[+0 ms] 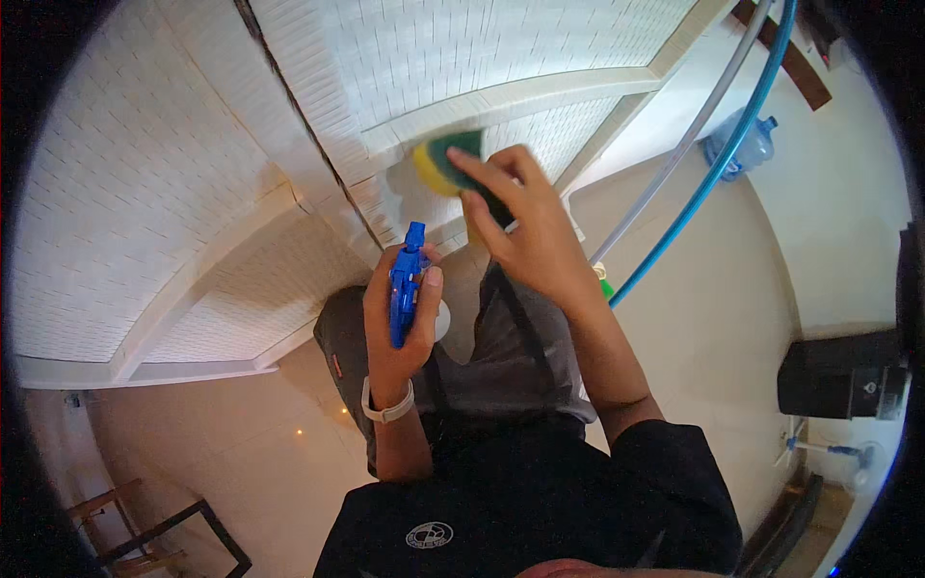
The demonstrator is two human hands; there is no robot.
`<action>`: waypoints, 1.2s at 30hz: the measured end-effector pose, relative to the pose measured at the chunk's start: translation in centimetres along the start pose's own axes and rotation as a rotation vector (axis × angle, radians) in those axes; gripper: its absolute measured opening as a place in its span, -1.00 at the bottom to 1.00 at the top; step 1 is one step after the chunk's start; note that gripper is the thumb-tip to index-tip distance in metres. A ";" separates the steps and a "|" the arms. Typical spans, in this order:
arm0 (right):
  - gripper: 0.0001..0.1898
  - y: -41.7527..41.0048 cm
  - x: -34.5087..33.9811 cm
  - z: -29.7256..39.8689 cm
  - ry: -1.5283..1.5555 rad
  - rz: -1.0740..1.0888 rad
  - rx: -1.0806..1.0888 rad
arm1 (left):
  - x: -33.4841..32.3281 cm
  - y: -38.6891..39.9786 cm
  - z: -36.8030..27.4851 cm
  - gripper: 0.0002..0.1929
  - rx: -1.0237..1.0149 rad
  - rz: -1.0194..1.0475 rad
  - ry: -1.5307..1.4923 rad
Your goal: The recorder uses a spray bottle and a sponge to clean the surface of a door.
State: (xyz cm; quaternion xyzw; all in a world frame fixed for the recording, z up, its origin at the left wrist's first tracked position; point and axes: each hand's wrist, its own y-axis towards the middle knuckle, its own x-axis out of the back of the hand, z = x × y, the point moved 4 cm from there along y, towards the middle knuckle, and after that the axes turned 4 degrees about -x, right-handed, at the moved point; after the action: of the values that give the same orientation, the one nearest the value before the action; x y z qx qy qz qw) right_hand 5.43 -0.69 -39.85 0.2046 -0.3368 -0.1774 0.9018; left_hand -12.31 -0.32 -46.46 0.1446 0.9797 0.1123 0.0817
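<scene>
My right hand (531, 224) grips a yellow sponge with a green scouring side (457, 162), held near the lower part of a white woven panel (506, 43). The sponge looks slightly blurred. In my left hand (401, 311) is a spray bottle with a blue trigger head (408, 285), its nozzle towards the panels; most of the bottle body is hidden by the hand. A second woven panel (144, 180) stands to the left, parted from the first by a dark narrow gap.
Blue and clear hoses or poles (708, 180) slant down at the right. Beyond them a large blue water bottle (744, 144) lies by the wall. A black box (831, 376) is at far right, a dark frame (206, 509) at lower left.
</scene>
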 end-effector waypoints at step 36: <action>-0.46 -1.2 -7.8 -0.5 -0.022 -0.369 0.261 | 3.6 -0.1 -1.3 -0.79 -0.047 -0.115 0.047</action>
State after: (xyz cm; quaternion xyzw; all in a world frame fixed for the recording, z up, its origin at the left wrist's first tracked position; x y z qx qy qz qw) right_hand -0.01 2.02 -44.92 0.3758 -0.3236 -0.2968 0.8161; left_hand -16.03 0.39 -45.66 0.0834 0.9851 0.1339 0.0682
